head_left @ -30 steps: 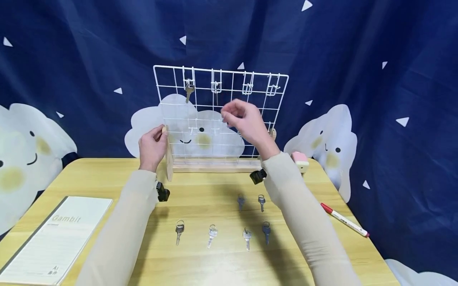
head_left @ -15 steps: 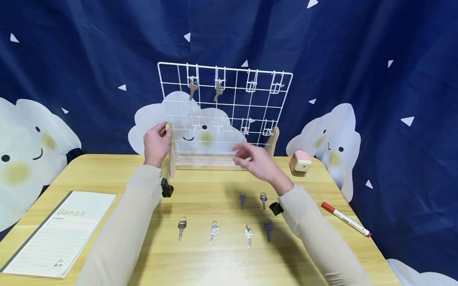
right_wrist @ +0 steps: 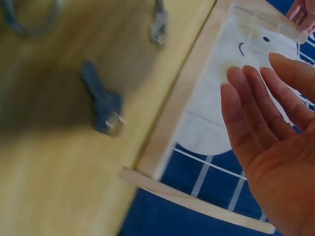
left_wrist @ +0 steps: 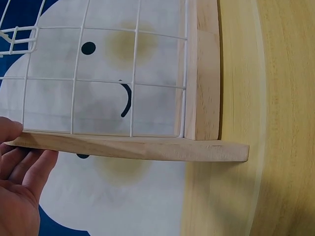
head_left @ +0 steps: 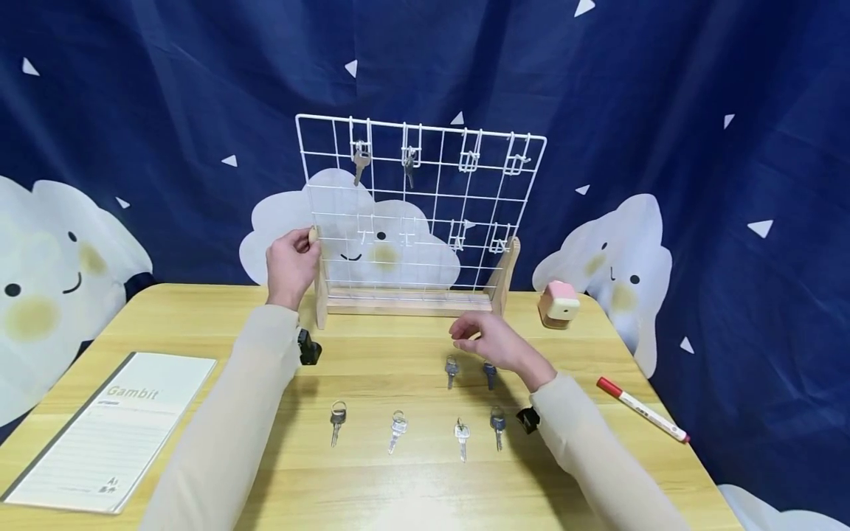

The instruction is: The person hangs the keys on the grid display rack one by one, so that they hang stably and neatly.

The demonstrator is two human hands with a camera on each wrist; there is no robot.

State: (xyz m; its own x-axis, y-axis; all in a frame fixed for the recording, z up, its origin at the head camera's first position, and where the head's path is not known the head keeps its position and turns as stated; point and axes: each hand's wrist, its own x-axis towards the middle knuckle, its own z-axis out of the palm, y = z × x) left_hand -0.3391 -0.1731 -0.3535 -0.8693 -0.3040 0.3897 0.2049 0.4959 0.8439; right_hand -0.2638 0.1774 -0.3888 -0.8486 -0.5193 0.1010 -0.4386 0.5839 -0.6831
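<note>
My left hand [head_left: 291,269] pinches the wooden side post [left_wrist: 133,147] of a white wire grid rack [head_left: 436,195], its thumb on one side of the wood and fingers on the other. Two keys hang from hooks at the rack's top left: one key [head_left: 361,164] on the first hook, another key [head_left: 409,169] on the second. My right hand [head_left: 494,341] is over the table in front of the rack, fingers relaxed, holding nothing. Just below it lie a key [head_left: 451,371] and a second ringed key [head_left: 490,375]; the right wrist view shows a blurred key [right_wrist: 103,103] beside the palm.
Several more keys, such as a dark-headed key [head_left: 338,422] and a silver key [head_left: 461,439], lie in a front row. A notebook [head_left: 113,435] is at left, a red-capped marker [head_left: 643,410] and a pink-and-cream box [head_left: 558,304] at right. Hooks [head_left: 468,161] hang on the grid.
My right hand has come down from in front of the grid to just above the keys on the table. The second hanging key has swung round. The left hand stays on the post.
</note>
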